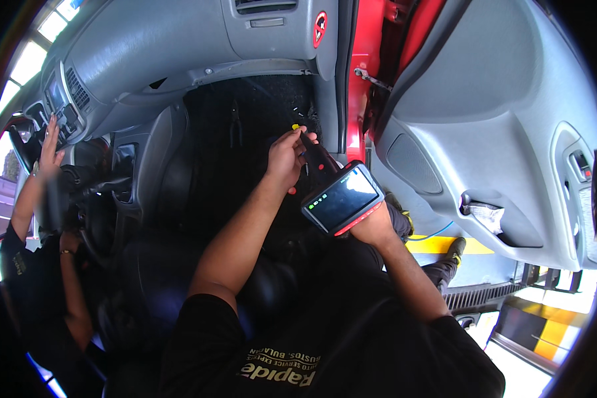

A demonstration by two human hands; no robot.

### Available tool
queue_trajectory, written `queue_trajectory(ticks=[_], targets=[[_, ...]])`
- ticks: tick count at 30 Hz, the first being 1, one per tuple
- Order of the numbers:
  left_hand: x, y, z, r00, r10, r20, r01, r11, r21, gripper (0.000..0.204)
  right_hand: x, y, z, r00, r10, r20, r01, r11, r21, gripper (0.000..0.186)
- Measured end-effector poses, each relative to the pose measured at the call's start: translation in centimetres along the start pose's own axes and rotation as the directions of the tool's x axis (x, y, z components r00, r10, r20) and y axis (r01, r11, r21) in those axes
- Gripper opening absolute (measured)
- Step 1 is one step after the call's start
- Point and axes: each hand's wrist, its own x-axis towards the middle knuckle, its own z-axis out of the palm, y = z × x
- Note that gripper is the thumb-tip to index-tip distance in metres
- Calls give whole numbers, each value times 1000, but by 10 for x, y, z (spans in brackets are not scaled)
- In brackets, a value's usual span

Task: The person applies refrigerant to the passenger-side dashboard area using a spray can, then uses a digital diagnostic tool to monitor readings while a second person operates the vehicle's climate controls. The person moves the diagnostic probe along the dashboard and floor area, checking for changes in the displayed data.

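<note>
My left hand [285, 159] has its fingers closed around the tip of a black, tapered part [320, 159] with a yellow piece [296, 127] at its end. This part extends from a handheld red-and-black device [343, 198], whose screen faces up toward me. My right hand [369, 224] grips that device from below and behind, its fingers mostly hidden by the screen. Both hands are over the dark passenger footwell [215, 106] of a car, where a pair of pliers [235, 126] lies beyond my left hand.
At left, a co-worker's hand [50, 146] reaches up to the centre dashboard [73, 99]; their other arm [73, 298] is lower. The grey door [477, 146] stands open at right, beside a red door frame [365, 60]. Shoes [454, 252] show near a yellow floor stripe [424, 244].
</note>
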Motion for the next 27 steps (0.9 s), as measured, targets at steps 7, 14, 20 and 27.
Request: queue_trajectory(ticks=[7,14,20,27], targets=[[0,0,2,1000,-6,-27,7,1000,7,25,2,-3,0,998,21,-64,-15,996,89,27],[-1,1,4,999,-1,-32,1,1000,-8,25,2,-5,-5,998,62,27,-63,997,38,29],[2,0,0,1000,-5,-4,5,999,-32,25,3,-8,-8,999,35,15,-36,998,57,29],[-1,0,3,1000,-5,-16,4,1000,-24,25,1,-3,-4,1000,9,12,-9,999,33,30]])
